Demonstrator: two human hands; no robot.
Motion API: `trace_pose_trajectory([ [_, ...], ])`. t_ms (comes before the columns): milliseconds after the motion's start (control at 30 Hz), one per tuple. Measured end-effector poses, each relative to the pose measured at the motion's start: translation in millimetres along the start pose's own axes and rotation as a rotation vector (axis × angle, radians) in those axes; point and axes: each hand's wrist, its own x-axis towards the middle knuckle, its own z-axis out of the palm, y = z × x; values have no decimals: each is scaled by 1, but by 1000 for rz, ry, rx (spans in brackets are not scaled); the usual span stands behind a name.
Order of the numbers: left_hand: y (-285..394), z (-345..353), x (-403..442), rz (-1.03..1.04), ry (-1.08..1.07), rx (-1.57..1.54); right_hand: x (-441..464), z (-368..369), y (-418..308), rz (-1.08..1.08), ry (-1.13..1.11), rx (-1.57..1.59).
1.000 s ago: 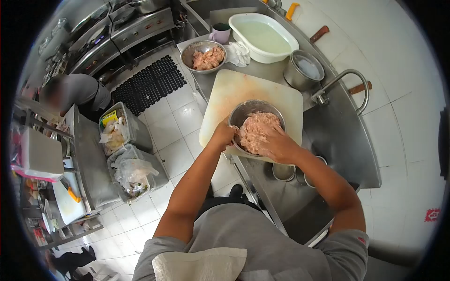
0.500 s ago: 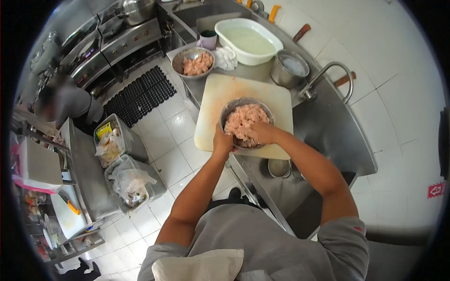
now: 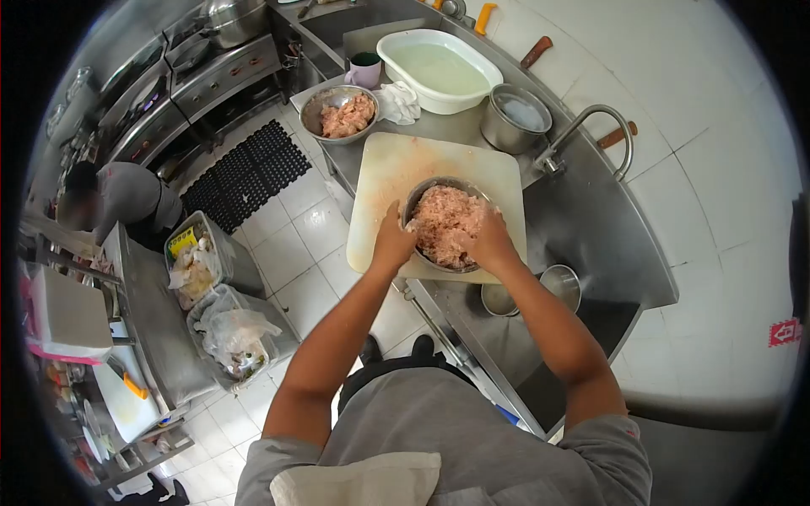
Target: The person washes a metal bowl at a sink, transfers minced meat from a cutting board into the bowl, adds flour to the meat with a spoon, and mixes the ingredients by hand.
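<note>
Single head view. Scene was shot from above the grey shirt (image 3: 472, 430), aimed forward and steeply down. Bowl (image 3: 442, 180) was framed near centre, fairly close; stove (image 3: 228, 80) was caught farther off, upper left.

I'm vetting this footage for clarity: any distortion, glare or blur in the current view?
Head view: strong fisheye bending, dark rounded edges; a shine on the floor tiles; the co-worker's head blurred; the meat in the bowl fairly clear.
</note>
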Motion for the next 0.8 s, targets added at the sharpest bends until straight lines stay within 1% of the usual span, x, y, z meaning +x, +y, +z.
trace_pose_trajectory([
  [33, 9, -5, 12, 5, -52, 22, 3, 6, 16, -1, -52, 54],
  [67, 30, -14, 11, -153, -225, -104, 7, 10, 26, -3, -104, 108],
  [100, 46, -19, 10, -314, -397, -230, 13, 12, 30, 1, -104, 109],
  [133, 51, -18, 9, -316, -399, -229, 20, 14, 32, 89, -149, 250],
  [167, 53, -14, 4, -292, -358, -226, 25, 18, 36, 186, -197, 397],
  [200, 52, -12, 0, -272, -324, -217, 32, 17, 35, 208, -200, 410],
  [267, 48, -12, -1, -269, -349, -223, 49, 7, 32, 492, -669, 1343],
  [300, 48, -13, 0, -246, -352, -247, 52, 10, 33, 504, -666, 1340],
  [333, 52, -16, 3, -274, -393, -225, 59, 16, 35, 574, -651, 1422],
  [367, 53, -17, 4, -264, -389, -236, 66, 22, 37, 638, -635, 1502],
  [400, 56, -19, 5, -243, -397, -221, 77, 49, 52, 626, -528, 1432],
  [433, 57, -20, 7, -224, -404, -205, 83, 49, 46, 609, -527, 1422],
  [500, 53, -19, 9, -241, -397, -225, 87, 49, 33, 544, -249, 1245],
  [533, 50, -18, 13, -221, -400, -202, 95, 43, 28, 523, -253, 1242],
  [567, 44, -18, 14, -212, -406, -177, 101, 37, 27, 498, -332, 1315],
  [600, 46, -21, 16, -266, -453, -152, 102, 29, 26, 484, -415, 1388],
  [633, 47, -21, 16, -279, -449, -152, 99, 19, 23, 476, -499, 1462],
  [667, 50, -18, 18, -287, -441, -167, 99, 5, 22, 197, -536, 1248],
  [700, 52, -16, 20, -292, -436, -181, 91, -8, 8, 205, -540, 1253],
  [767, 59, -19, 15, -315, -423, -176, 61, -19, -12, -455, -325, 490],
  [800, 62, -23, 15, -326, -428, -171, 48, -13, -10, -638, -253, 228],
])
